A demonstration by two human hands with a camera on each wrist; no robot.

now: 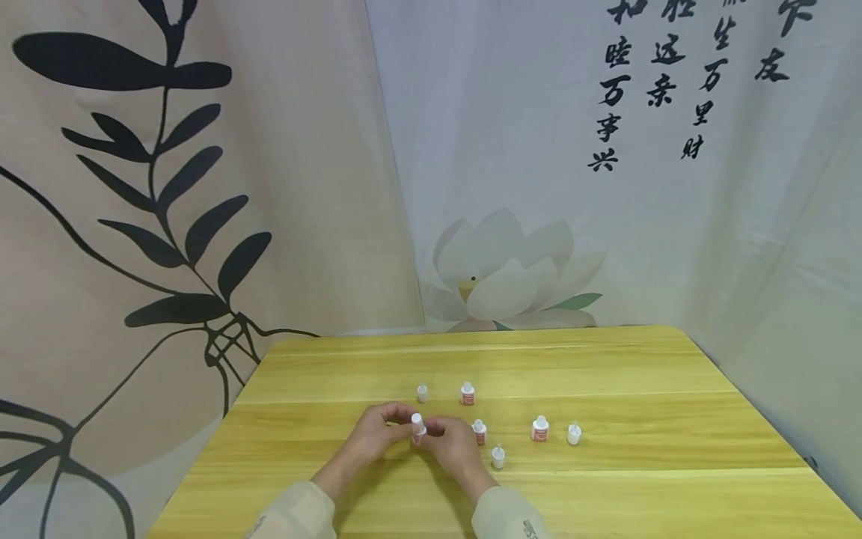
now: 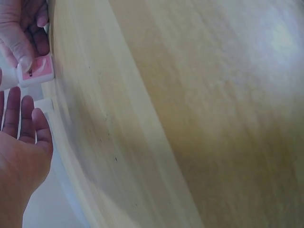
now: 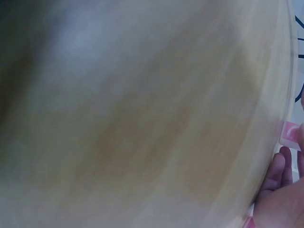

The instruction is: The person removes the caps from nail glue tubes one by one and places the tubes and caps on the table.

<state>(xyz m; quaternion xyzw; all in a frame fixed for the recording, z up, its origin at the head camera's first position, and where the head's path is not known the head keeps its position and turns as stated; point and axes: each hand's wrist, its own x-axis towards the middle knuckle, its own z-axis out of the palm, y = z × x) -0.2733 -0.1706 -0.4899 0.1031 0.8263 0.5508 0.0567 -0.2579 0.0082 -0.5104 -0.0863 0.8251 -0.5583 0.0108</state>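
Observation:
In front of me both hands meet at a small white bottle with a pink-red label. My right hand grips its body, the thumb lying over the label in the left wrist view. From the other side my left hand has its thumb and forefinger at the bottle's white top; its remaining fingers are loosely extended. The exact contact at the top is cut off by the frame edge in the left wrist view. Just right of my right hand stands another labelled bottle.
More labelled bottles stand on the wooden table: one farther back, one to the right. Loose white caps sit near them: a back cap, a front cap and a right cap. A printed curtain hangs behind.

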